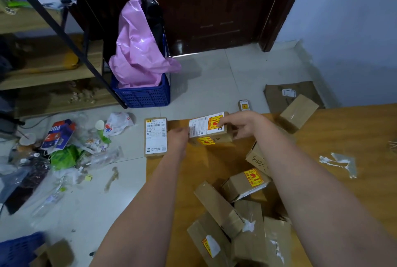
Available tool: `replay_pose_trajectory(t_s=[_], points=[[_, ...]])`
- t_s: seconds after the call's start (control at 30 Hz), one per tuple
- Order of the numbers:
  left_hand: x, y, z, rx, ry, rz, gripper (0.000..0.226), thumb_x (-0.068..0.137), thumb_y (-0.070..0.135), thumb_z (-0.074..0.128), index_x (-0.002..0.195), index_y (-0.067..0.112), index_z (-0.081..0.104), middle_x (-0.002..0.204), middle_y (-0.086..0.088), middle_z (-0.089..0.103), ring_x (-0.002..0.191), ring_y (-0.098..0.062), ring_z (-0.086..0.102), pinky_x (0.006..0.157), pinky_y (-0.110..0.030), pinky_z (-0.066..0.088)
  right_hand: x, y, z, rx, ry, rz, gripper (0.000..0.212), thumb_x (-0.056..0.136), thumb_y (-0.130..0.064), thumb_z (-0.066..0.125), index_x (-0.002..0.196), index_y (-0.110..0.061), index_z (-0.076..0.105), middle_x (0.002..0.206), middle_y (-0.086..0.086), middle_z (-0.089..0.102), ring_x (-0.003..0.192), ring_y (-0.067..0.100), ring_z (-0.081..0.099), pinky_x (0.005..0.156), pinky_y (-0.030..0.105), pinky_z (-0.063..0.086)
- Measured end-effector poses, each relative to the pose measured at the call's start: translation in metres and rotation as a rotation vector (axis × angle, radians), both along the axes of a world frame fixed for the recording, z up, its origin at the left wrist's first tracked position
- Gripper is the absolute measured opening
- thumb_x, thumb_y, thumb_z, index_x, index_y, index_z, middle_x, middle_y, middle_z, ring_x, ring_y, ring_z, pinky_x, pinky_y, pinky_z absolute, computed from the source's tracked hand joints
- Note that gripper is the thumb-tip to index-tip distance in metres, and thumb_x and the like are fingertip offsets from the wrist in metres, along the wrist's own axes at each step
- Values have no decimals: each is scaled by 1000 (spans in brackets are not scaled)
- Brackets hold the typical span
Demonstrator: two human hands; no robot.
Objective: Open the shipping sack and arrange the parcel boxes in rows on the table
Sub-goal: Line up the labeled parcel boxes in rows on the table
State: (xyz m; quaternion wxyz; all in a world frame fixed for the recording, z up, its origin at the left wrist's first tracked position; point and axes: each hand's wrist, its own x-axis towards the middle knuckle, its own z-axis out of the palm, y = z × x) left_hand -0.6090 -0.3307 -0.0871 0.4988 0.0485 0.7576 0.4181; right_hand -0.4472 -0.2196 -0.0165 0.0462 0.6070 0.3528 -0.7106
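Looks like the row-laying step: both hands grip one box (209,130) at the tabletop's (354,135) far-left edge, left hand (179,135) on its left end, right hand (242,125) on its right. Next it wants setting down just beside the labelled box (156,136); the pile (240,213) waits near.

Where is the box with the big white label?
The box with the big white label lies flat at the table's far left corner, just left of the left hand and the red-stickered box both hands hold.
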Motion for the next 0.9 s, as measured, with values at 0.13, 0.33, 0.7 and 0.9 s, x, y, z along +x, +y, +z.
replay_pose_trajectory(t_s=[0.13,0.33,0.7,0.9], points=[[-5,2,17,131,-36,-63,36,99,31,55,134,31,56,117,0,69,108,-20,63,89,-42,54,7,-12,-7,-9,151,-74,31,89,2,65,119,-6,59,122,13,65,121,26,59,93,40,53],[-17,1,32,256,5,-103,38,96,15,61,131,28,55,110,-8,69,99,-21,69,77,-34,61,4,-30,-23,-49,97,65,47,80,-19,79,121,-10,58,125,13,65,122,30,56,107,56,39],[-45,-11,21,148,552,-302,34,101,25,51,134,21,56,137,-3,59,118,-23,60,88,-30,53,-52,-52,-41,153,81,-54,53,83,-12,77,130,-1,54,118,14,69,94,23,70,75,34,57],[-83,-23,-4,-35,758,-241,53,94,16,63,143,18,46,146,-13,46,137,-33,39,109,-41,38,-81,-55,-55,230,-58,-28,39,86,-15,75,119,-2,59,122,14,67,109,28,67,79,34,52]])
